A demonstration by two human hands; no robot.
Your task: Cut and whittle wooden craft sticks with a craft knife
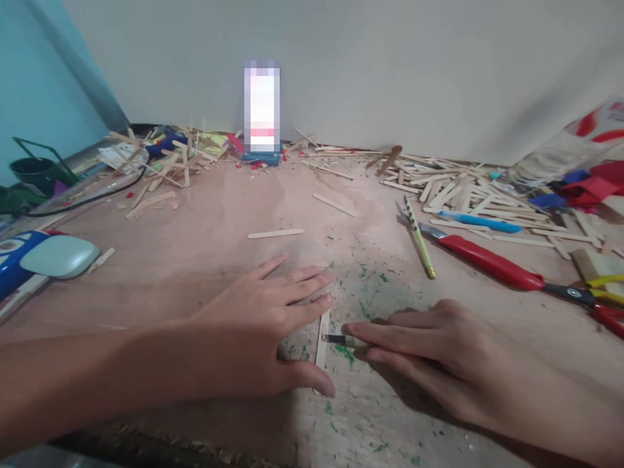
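A popsicle stick (322,341) lies lengthwise on the wooden tabletop in front of me. My left hand (273,318) is spread over it, fingertips near its far end and thumb at its near end. In my right hand (433,357) is a small craft knife (353,341), gripped between thumb and fingers. The short dark blade points left and its tip meets the stick about midway along. Most of the knife's handle is hidden by my fingers. Beyond my left hand, another popsicle stick (275,234) lies crosswise.
Loose sticks (463,192) pile up at the back right, with a blue pen (480,221). A yellow pen (419,240), a red-handled knife (492,260) and scissors (580,296) lie right. A lit phone (262,107) leans on the wall. More sticks (170,166) clutter the back left.
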